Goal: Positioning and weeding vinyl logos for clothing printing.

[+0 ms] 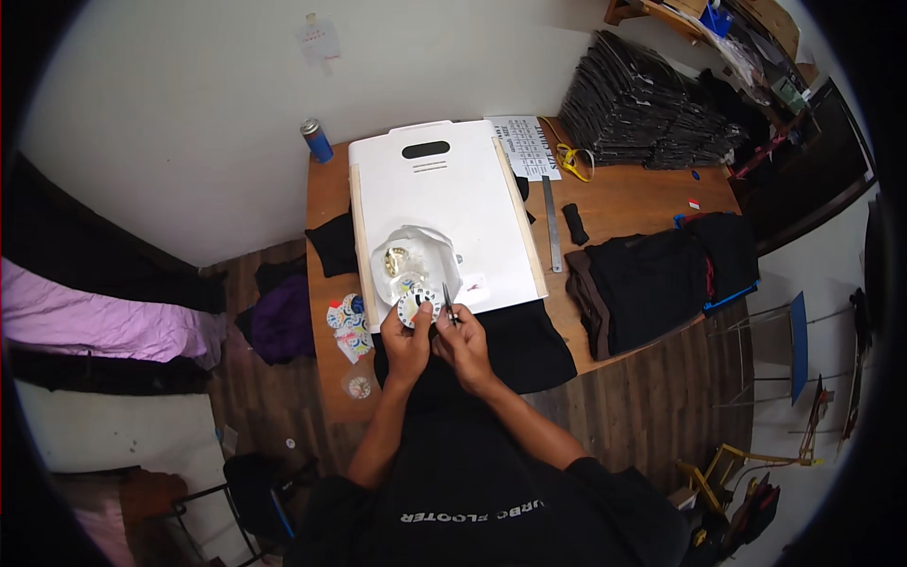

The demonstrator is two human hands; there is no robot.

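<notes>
My left hand (408, 350) is closed on a white round disc (408, 305) with dark marks around its rim, perhaps a sticker roll. Close beside it, my right hand (463, 351) grips a slim, pointed metal tool (448, 297); whether it is tweezers or snips I cannot tell. Just beyond both hands, a clear plastic bag (436, 251) lies open on a white board (463, 217), with a gold-coloured roll (396, 262) inside. Black cloth (524, 352) sticks out from beneath the board's near edge.
Left of the board lie colourful printed pieces (350, 329) and a small clear round container (358, 386). A blue can (316, 141) stands at the back left. To the right are a metal ruler (553, 227), folded dark garments (652, 283), yellow-handled scissors (573, 163) and stacked black packages (642, 109).
</notes>
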